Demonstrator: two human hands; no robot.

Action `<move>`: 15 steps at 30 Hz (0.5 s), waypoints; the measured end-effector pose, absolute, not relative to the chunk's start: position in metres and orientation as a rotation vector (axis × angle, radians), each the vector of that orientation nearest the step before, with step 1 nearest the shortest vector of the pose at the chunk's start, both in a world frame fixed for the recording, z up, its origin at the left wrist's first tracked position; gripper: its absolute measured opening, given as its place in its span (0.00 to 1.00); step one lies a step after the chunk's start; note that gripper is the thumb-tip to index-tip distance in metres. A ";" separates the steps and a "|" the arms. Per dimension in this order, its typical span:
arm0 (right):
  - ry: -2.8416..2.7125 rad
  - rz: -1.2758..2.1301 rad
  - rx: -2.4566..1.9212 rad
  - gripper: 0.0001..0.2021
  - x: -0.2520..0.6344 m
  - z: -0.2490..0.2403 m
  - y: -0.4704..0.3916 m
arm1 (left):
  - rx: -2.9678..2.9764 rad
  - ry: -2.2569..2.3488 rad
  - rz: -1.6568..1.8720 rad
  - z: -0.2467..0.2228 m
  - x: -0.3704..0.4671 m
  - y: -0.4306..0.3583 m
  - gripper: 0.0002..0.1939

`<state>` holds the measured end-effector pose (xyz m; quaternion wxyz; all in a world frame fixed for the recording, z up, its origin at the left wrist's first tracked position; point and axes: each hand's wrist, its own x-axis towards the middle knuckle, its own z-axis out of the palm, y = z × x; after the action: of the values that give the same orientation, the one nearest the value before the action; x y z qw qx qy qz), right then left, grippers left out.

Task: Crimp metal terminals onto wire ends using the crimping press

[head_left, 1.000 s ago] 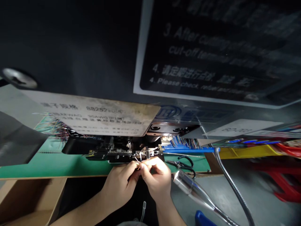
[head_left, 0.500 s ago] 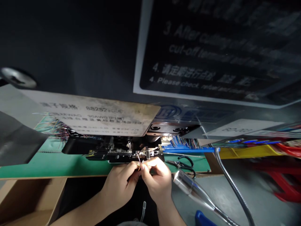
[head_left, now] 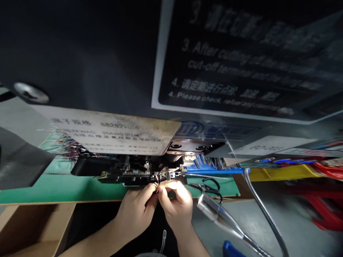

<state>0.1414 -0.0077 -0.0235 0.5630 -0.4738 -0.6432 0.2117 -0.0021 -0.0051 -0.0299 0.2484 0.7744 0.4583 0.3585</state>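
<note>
Fine coloured wires (head_left: pixel 157 185) are pinched in the closed fingertips of my left hand (head_left: pixel 138 207). Close beside it, my right hand (head_left: pixel 175 205) is closed too, thumb against forefinger, with a thin wire tip (head_left: pixel 160 178) standing up from its fingertips. The two hands meet just in front of the crimping machine's metal tooling (head_left: pixel 168 175), which is brightly lit. Most of each wire's length is hidden by the fingers.
The dark machine housing (head_left: pixel 93 71) fills the upper view. Scissors (head_left: pixel 209 187) lie on the green bench top (head_left: pixel 102 192), right of my hands. A metal gooseneck lamp (head_left: pixel 222 216) stands near my right wrist. Wire bundles lie in a blue tray (head_left: pixel 214 170) and at the left (head_left: pixel 64 144).
My right hand has shifted slightly left, closer to the left fingertips. The wire ends between the hands now spread a little differently. My left hand stays nearly in place.
</note>
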 end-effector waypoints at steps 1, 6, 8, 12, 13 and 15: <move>-1.517 0.483 -1.106 0.09 0.141 -0.025 -0.008 | 2.124 1.250 0.997 -0.030 -0.002 -0.005 0.09; -1.466 0.514 -1.137 0.10 0.141 -0.029 -0.008 | 2.141 1.216 1.032 -0.030 -0.002 -0.005 0.10; -1.457 0.535 -1.162 0.08 0.141 -0.028 -0.008 | 2.138 1.186 1.036 -0.029 -0.002 -0.005 0.10; -1.476 0.560 -1.177 0.08 0.143 -0.027 -0.007 | 2.150 1.176 1.040 -0.029 -0.001 -0.004 0.11; -1.479 0.569 -1.177 0.08 0.143 -0.027 -0.007 | 2.152 1.195 1.032 -0.029 -0.001 -0.005 0.11; -1.475 0.575 -1.181 0.08 0.143 -0.027 -0.006 | 2.153 1.237 1.010 -0.030 0.000 -0.005 0.11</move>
<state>0.1428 -0.0056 -0.0270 0.5506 -0.4991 -0.6235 0.2430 -0.0003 -0.0049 -0.0299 0.2283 0.7820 0.4491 0.3669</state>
